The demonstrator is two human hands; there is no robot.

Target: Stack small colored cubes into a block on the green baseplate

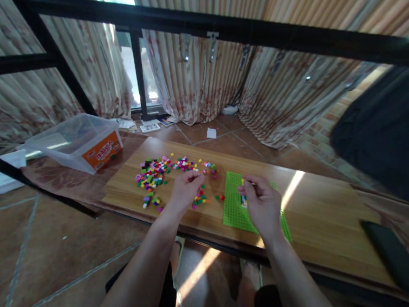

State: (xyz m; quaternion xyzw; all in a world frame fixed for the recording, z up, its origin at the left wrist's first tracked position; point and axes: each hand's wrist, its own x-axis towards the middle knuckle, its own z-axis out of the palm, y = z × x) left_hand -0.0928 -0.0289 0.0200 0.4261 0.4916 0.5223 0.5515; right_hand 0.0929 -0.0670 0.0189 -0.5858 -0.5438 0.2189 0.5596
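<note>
My left hand (187,189) hovers over the wooden board among loose toy bricks, its thumb and fingers pinched together. Whatever sits between those fingertips is too small to make out. My right hand (264,203) is above the green studded baseplate (233,206), with its fingers curled in and closed. A bit of yellow (243,182) shows by the right fingertips; whether it is held or lies on the plate I cannot tell. Just under that hand, a small group of white and blue bricks (243,201) is on the baseplate, partly covered.
A pile of colourful bricks (152,172) spreads across the left of the wooden board (320,215). A clear plastic bin (78,143) with an orange label stands behind at left. A dark flat object (396,256) lies at the right end. Black metal bars (192,16) cross in front.
</note>
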